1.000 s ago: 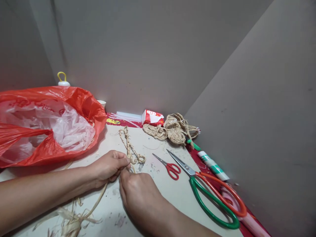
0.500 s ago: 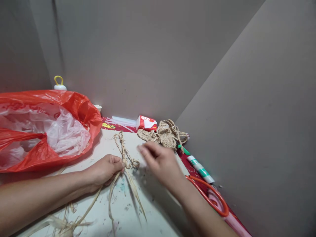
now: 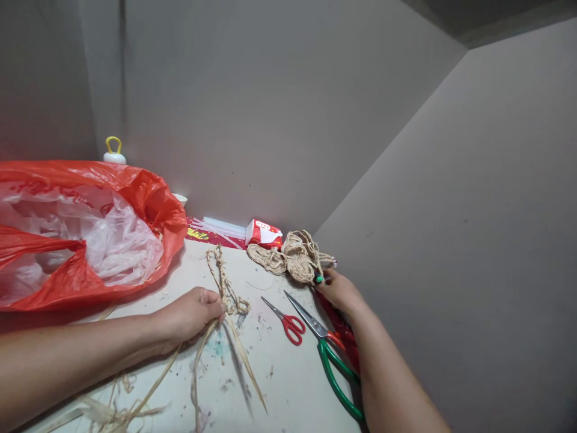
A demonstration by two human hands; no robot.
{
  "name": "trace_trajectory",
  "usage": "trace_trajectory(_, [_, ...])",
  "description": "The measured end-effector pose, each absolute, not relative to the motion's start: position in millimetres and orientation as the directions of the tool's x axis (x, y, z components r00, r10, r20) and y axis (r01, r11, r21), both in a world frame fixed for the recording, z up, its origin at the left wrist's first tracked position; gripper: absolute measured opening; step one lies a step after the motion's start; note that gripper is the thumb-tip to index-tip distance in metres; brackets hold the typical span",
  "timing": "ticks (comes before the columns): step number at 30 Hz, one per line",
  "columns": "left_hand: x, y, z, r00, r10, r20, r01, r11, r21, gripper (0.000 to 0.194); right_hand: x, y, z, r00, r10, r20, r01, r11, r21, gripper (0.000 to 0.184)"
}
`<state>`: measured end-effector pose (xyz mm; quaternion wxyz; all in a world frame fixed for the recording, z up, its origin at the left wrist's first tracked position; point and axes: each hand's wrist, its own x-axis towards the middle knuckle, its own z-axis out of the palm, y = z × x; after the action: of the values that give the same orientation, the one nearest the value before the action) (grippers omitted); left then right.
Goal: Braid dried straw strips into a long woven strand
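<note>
While grey walls [image 3: 252, 108] rise behind and to the right, a pale tabletop [image 3: 243, 385], specked with dark and bluish-green stains, lies below them, with a red sheet [image 3: 332, 314] showing along its far and right edges. A red plastic bag [image 3: 90, 287] takes up the left side, its mouth open on crumpled whitish plastic [image 3: 121, 240].

The left hand [image 3: 193, 313] is low over the middle of the table, thumb and fingers pinched on the near end of a braided strand [image 3: 220, 276]. The strand lies flat beyond the fingertips, with a looped part to its right; flat, unbraided strips [image 3: 246, 355] trail from the pinch toward the person. The right hand [image 3: 340, 291] is at the right edge, fingers bent beside a small green object [image 3: 319, 278]; whether they grasp it cannot be told.

Large scissors [image 3: 318, 329] with green and orange handles lie partly hidden by the right forearm. Coiled braided pieces [image 3: 300, 258] are heaped at the far right corner, touching a red tissue pack [image 3: 265, 234]. Loose dry fibres [image 3: 121, 415] spread at the near left. Pale straws [image 3: 225, 226] lie left of the pack. Small red-handled scissors [image 3: 283, 317] rest between the strand and the large scissors. Behind the bag show a white lid with a yellow loop [image 3: 114, 157] and a white cup rim [image 3: 181, 198].
</note>
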<state>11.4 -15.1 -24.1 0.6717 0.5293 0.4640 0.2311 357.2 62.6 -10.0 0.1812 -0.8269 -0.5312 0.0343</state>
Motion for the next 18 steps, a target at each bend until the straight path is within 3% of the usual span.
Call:
trace_trajectory(4, [10,-14,-27,0.474,0.802,-0.363,0.17,0.321,0.932,0.031,358,66,-10,0.502,0.845,0.183,0.825,-0.404,-0.395,0.015])
trace_trajectory(7, [10,-15,-28,0.477,0.797,-0.369,0.174,0.326,0.929,0.03,362,61,-2,0.537,0.815,0.217,0.772,-0.371,-0.516,0.006])
trace_trajectory(13, [10,-14,-28,0.465,0.804,-0.372,0.212,0.306,0.928,0.027,346,31,13,0.445,0.884,0.145,0.538,-0.135,-0.832,0.027])
trace_trajectory(18, [10,-12,-30,0.464,0.798,-0.384,0.227,0.311,0.923,0.025,314,-3,13,0.247,0.964,0.1,0.426,-0.015,-0.905,0.037])
